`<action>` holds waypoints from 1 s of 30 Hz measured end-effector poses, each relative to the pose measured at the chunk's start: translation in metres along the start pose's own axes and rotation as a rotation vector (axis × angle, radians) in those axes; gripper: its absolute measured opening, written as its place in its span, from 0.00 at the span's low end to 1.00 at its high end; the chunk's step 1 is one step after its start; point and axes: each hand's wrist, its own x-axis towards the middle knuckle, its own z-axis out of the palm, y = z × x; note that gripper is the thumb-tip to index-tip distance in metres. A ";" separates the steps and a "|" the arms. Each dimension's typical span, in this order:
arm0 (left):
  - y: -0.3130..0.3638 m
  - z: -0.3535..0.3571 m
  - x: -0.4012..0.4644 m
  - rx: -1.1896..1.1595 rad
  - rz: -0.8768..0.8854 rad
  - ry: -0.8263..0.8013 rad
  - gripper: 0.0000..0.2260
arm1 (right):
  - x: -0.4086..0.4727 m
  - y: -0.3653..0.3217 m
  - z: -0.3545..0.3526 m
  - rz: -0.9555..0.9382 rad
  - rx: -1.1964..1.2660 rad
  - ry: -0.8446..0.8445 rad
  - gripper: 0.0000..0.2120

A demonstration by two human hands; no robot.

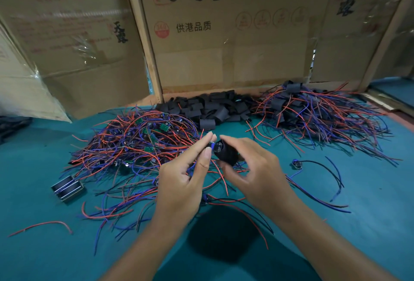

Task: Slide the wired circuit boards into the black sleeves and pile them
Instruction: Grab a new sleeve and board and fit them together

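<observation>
Both hands meet just above the teal mat (336, 247): the left hand (183, 182) pinches the board (215, 145) by its end, finger and thumb pressed together on it, while the right hand (253, 175) pinches the black sleeve (227, 156) around its middle, and the board's nose is already at the sleeve's mouth. Risk here, I'd say: the sleeve looks soft and matte, a flattened tube, so a hard squeeze could close its opening and jam the board's corner. Thin red and blue wires (221, 175) trail below the grip and could snag on the loose tangle (134, 144) to its left. Beyond the grip sits a heap of empty sleeves (208, 106); the finished pile (318, 112), bristling with wires, lies off to its right.
</observation>
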 end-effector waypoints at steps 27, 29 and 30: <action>0.001 -0.002 0.002 0.187 0.041 -0.029 0.12 | 0.003 0.001 -0.009 -0.044 -0.176 -0.058 0.20; 0.002 -0.001 0.003 0.150 -0.031 -0.058 0.11 | 0.003 0.002 -0.009 -0.022 -0.176 -0.093 0.20; 0.001 -0.001 0.004 0.139 -0.062 -0.069 0.11 | 0.003 0.003 -0.009 -0.013 -0.176 -0.113 0.20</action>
